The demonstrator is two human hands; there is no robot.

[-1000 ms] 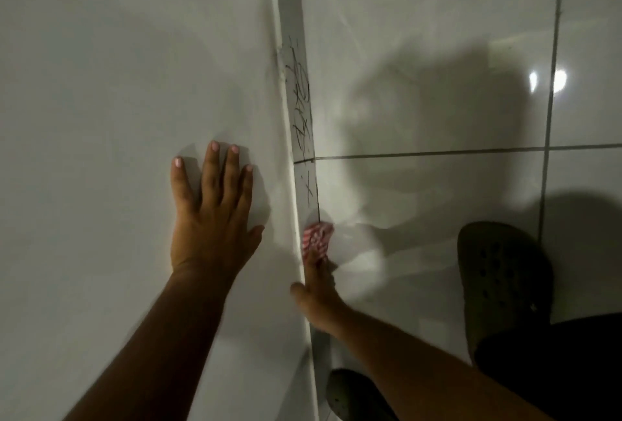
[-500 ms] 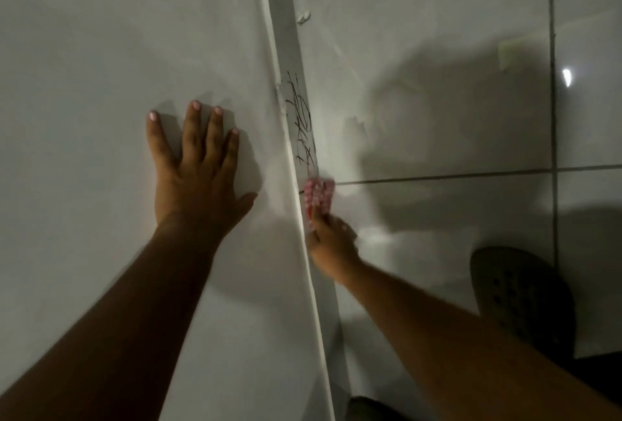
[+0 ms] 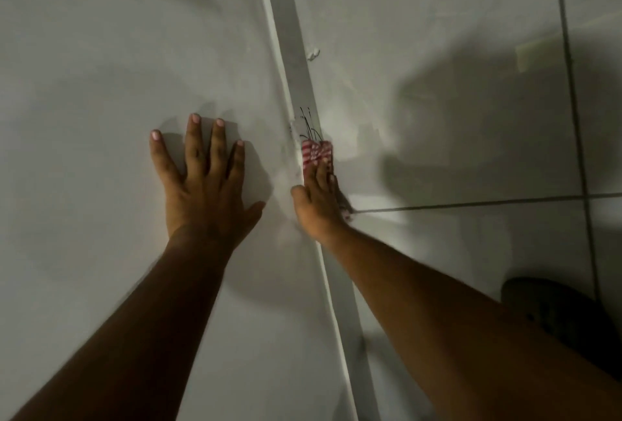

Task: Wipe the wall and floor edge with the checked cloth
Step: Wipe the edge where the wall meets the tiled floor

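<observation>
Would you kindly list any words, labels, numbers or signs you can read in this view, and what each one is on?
None can be read.
Black pen marks on the skirting strip, just beyond the checked cloth under the right hand: loose scribbled strokes, not letters or numbers.
Dark shoe at lower right: no brand or label visible.
Wall, floor tiles and left hand: no text.

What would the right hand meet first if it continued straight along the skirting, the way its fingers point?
The right hand, pressing the cloth on the skirting, would first cross the black scribbles just ahead. Beyond them a small white lump sits at the floor edge, probably slightly right of its line.
</observation>
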